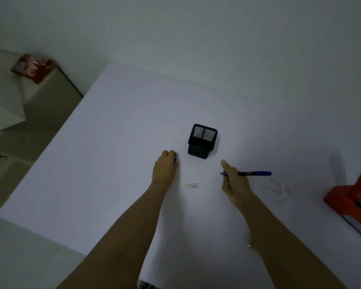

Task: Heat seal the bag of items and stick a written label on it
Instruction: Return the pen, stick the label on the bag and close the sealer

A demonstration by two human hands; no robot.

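Note:
My right hand (234,184) holds a blue and black marker pen (255,173) level over the white table (113,142), tip pointing left, index finger stretched out. My left hand (165,167) is closed on a small blue pen cap (174,160), just left of the black mesh pen holder (202,140). A small white label (192,185) with writing on it lies flat on the table between my hands. A clear plastic bag (276,191) lies faintly visible on the table right of my right hand; its contents cannot be made out.
An orange heat sealer (350,197) sits at the table's right edge. Off the table to the far left stand a white box (2,101) and a red packet (32,67) on a lower surface. A wall rises behind the table.

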